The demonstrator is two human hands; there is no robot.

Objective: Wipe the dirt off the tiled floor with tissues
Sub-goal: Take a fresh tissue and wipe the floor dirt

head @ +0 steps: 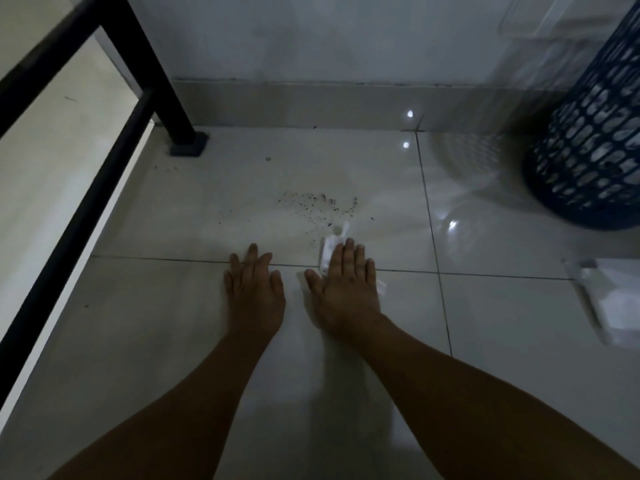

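With the right hand [344, 282] flat, pressing a tissue [329, 249] on the tiled floor [173, 323], wiping's underway. Left hand [254, 285] splayed, holding nothing. Next: push tissue far/left thru the dirt specks [317, 204], w/ steady pressure.

Dirt [317, 204] lies on the floor [485, 341] beyond the tissue [327, 249], basket [588, 133] far right.

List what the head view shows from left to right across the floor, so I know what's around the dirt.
Black frame leg → left hand → right hand pressing the tissue → plastic packet; the dirt specks lie just beyond the hands.
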